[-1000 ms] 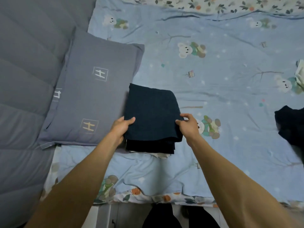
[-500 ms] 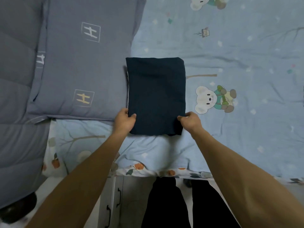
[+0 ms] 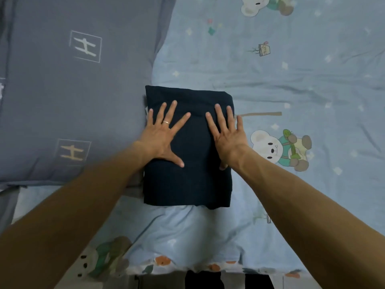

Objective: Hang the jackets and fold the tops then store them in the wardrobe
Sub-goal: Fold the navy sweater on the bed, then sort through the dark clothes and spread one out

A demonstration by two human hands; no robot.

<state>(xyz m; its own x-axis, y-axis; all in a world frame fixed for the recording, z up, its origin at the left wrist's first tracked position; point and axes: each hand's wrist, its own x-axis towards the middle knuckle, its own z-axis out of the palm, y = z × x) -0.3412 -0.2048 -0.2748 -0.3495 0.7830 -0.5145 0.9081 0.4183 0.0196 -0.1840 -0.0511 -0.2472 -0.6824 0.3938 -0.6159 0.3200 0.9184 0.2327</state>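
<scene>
Left hand (image 3: pixel 161 136) and right hand (image 3: pixel 228 136), fingers spread flat, gripping nothing, press the folded top (image 3: pixel 187 184) beneath them.

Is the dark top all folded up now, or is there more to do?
Done: the dark top lies as a neat folded rectangle on the bed sheet, beside the pillow. In hand: the left hand and right hand press flat on it, fingers spread, smoothing it. Left: it is not yet in the wardrobe, which is out of view. No jackets show here, so I cannot tell about those.
</scene>
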